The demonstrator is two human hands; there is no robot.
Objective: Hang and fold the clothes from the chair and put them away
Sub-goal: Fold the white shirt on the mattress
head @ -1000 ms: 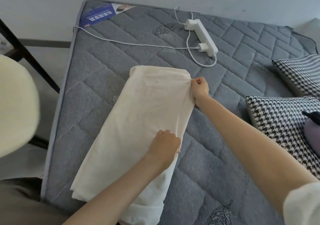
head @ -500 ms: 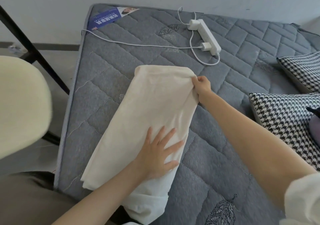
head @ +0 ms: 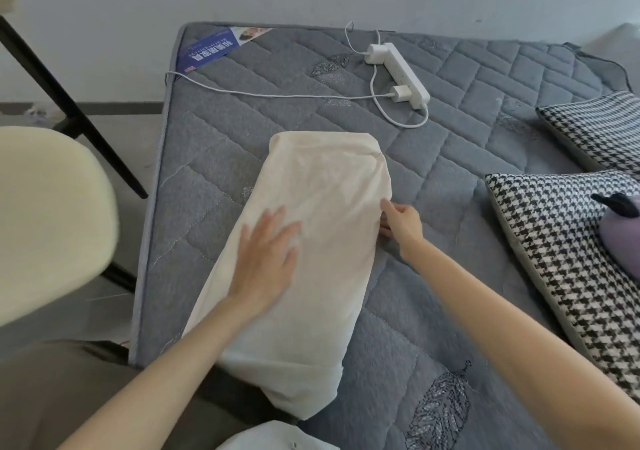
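One folded cloth on mattress, left hand flat on it, fingers spread, right hand pinching its right edge, two pillows right of that hand, one power strip beyond both, one chair left of left hand

Matt cream cloth garment, quilted grey fabric mattress, woven houndstooth pillows, smooth, possibly plastic power strip
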